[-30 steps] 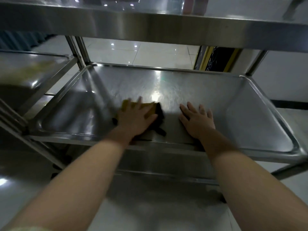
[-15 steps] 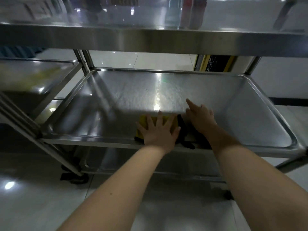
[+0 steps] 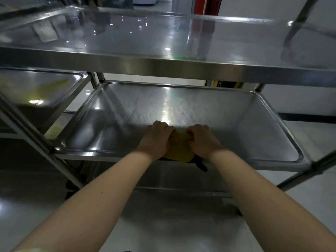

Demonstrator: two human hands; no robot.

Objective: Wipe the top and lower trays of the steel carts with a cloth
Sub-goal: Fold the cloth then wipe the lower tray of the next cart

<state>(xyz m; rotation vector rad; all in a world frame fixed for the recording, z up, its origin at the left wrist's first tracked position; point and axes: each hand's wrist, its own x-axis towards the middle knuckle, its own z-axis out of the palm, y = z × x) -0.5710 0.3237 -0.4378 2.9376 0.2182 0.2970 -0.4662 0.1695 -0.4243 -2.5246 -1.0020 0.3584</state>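
Lower tray (image 3: 245, 128): cloth (image 3: 180, 148) (yellow) at near edge, centre; bare steel open either side and behind. Left grip (image 3: 156, 140) and right grip (image 3: 204, 140) both curl round cloth.

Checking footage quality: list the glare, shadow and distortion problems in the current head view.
Head view: bright glare on the middle tray just beyond the yellow cloth, the tray's near half shadowed; light spots reflect off the top tray; the neighbouring cart at left looks smeared.
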